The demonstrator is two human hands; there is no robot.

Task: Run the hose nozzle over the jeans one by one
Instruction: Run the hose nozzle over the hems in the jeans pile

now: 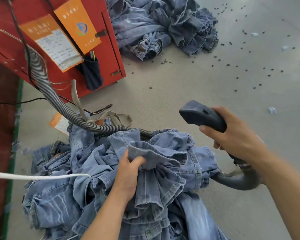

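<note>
The left hand (128, 172) grips a bunched fold of washed blue denim, thumb and fingers curled into the soft, crumpled cloth at the top of the near pile of jeans (111, 179), which lies heaped on the floor right below the camera, all thick seams, stitched hems and faded streaks. The right hand (235, 135) is wrapped around the neck of the hose nozzle (203, 116), a smooth, matte dark-grey plastic head with a wedge-shaped, flattened mouth, held in the air above and to the right of the pile, apart from the fabric. From the nozzle's handle a smooth grey tube bends under the right wrist, and a ribbed, corrugated grey hose (59, 103) runs over the far edge of the pile up toward a red metal cabinet (109, 49) at upper left. Orange paper tags (76, 23) with printed forms hang on the cabinet, beside a dark fabric pouch (92, 73) holding pens. A white cord (33, 177) crosses the pile from the left. A second rumpled heap of jeans (163, 26) lies farther away on the smooth pale-grey concrete floor (180, 87), which is strewn with small dark specks.
</note>
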